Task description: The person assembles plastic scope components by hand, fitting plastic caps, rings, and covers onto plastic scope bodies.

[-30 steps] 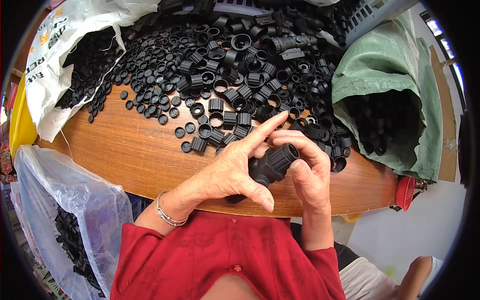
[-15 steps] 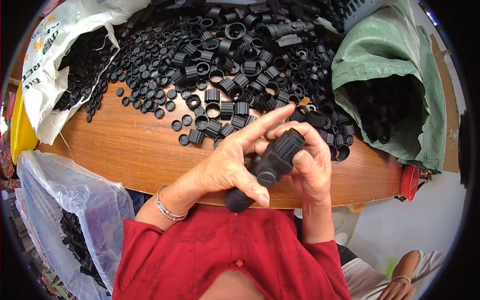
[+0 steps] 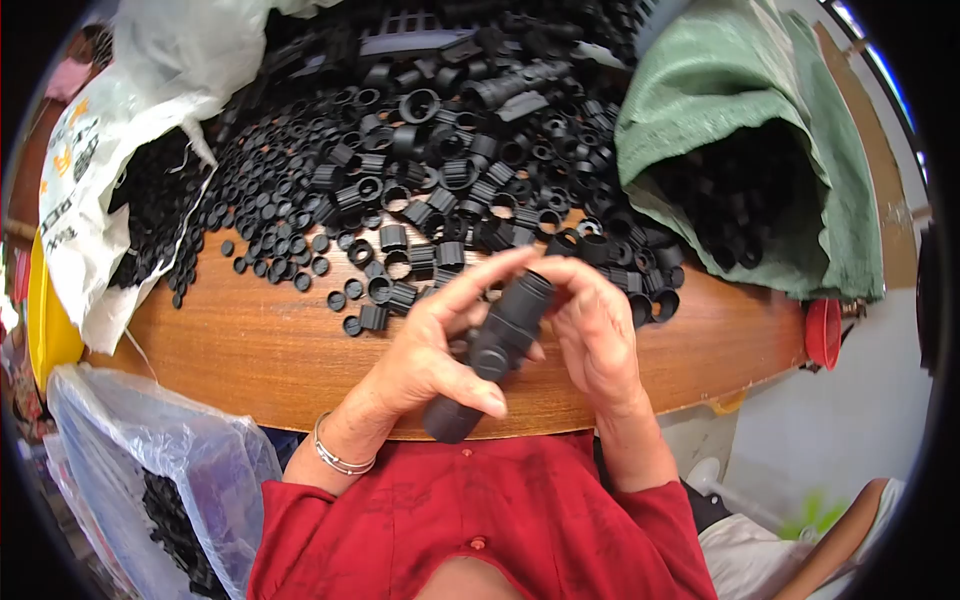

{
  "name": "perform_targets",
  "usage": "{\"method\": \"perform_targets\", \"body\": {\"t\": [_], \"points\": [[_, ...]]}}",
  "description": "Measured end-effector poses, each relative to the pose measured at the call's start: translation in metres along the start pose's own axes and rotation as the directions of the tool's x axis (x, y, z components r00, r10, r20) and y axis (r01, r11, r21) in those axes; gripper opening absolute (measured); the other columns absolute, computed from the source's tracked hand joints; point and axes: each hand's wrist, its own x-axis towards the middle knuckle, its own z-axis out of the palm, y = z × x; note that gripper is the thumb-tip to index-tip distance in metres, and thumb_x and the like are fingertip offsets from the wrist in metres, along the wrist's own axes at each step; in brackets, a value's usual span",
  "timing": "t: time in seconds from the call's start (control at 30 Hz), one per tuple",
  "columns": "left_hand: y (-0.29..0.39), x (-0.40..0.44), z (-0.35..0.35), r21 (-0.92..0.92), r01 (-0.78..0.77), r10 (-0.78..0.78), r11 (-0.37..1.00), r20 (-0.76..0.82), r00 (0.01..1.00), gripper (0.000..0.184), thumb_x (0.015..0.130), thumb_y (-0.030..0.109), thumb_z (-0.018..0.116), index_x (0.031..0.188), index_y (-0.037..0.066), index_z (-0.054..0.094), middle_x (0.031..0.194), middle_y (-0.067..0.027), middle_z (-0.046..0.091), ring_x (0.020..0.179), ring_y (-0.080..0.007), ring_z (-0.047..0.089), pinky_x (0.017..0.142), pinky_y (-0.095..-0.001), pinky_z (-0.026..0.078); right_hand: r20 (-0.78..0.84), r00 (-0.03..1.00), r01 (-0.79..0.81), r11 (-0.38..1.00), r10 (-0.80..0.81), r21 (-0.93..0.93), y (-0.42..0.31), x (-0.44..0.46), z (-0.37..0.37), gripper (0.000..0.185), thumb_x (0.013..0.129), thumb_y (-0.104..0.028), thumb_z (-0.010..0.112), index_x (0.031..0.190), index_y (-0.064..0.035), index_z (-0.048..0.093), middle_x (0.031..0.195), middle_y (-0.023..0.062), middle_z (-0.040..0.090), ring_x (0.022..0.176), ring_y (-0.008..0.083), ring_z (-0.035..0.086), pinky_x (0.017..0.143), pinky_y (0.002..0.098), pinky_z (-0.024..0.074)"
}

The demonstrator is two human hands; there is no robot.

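Brown tabletop holds black parts, presumably heaped for easy reach. The left hand grips a black tube; the right hand curves half-open beside its tip, perhaps steadying it

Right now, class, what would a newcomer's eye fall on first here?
Probably the heap of small black parts spread over the far side of the wooden table. Then the black tube-shaped piece in the left hand, at the near edge, the right hand close by its far end. The open green sack stands out at right.
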Motion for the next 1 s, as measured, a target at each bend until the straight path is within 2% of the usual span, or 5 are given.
{"method": "perform_targets", "body": {"t": [0.1, 0.43, 0.63, 0.77, 1.0], "points": [[-0.002, 0.005, -0.007, -0.123, -0.032, 0.027, 0.992, -0.046, 0.999, 0.115, 0.049, 0.009, 0.085, 0.152, 0.005, 0.034, 0.103, -0.0134, 0.068, 0.093, -0.0212, 0.067, 0.083, -0.0306, 0.052, -0.072, 0.967, 0.202, 0.912, -0.243, -0.357, -0.029, 0.014, 0.004, 0.040, 0.103, -0.032, 0.054, 0.109, 0.0045, 0.068, 0.104, 0.0083, 0.065, 0.092, 0.0142, 0.058, 0.087, 0.0304, 0.0454], [-0.002, 0.004, -0.006, -0.148, -0.093, 0.075, 0.985, -0.125, 0.989, 0.111, 0.049, 0.012, 0.082, 0.149, 0.002, 0.036, 0.096, -0.0142, 0.067, 0.089, -0.0236, 0.067, 0.083, -0.0338, 0.052, 0.145, 0.873, 0.486, 0.808, -0.466, -0.333, -0.085, 0.027, 0.019, 0.044, 0.102, -0.033, 0.053, 0.117, 0.0069, 0.064, 0.096, 0.0111, 0.057, 0.089, 0.0199, 0.053, 0.098, 0.0423, 0.0450], [0.001, 0.003, -0.008, -0.134, -0.101, 0.081, 0.986, -0.143, 0.986, 0.110, 0.049, 0.011, 0.081, 0.149, 0.001, 0.036, 0.095, -0.0164, 0.068, 0.087, -0.0240, 0.067, 0.081, -0.0331, 0.052, 0.312, 0.815, 0.538, 0.838, -0.489, -0.092, -0.106, 0.027, 0.006, 0.042, 0.104, -0.039, 0.047, 0.125, -0.0055, 0.062, 0.093, 0.0049, 0.055, 0.087, 0.0168, 0.052, 0.103, 0.0454, 0.0404], [0.001, 0.003, -0.006, -0.144, -0.093, 0.070, 0.985, -0.153, 0.986, 0.111, 0.047, 0.011, 0.079, 0.148, 0.000, 0.036, 0.093, -0.0193, 0.069, 0.085, -0.0265, 0.067, 0.077, -0.0335, 0.053, 0.508, 0.764, 0.419, 0.905, -0.398, 0.078, -0.109, 0.033, 0.010, 0.041, 0.104, -0.043, 0.044, 0.129, -0.0149, 0.060, 0.090, -0.0001, 0.054, 0.085, 0.0139, 0.051, 0.107, 0.0469, 0.0369], [-0.001, 0.005, -0.006, -0.114, -0.126, 0.104, 0.985, -0.185, 0.977, 0.114, 0.043, 0.013, 0.078, 0.148, -0.003, 0.035, 0.090, -0.0203, 0.069, 0.085, -0.0288, 0.067, 0.078, -0.0357, 0.053, 0.576, 0.695, 0.412, 0.895, -0.431, 0.173, -0.122, 0.036, -0.004, 0.042, 0.106, -0.049, 0.038, 0.137, -0.0313, 0.058, 0.084, -0.0089, 0.051, 0.082, 0.0088, 0.049, 0.114, 0.0496, 0.0308]]}}
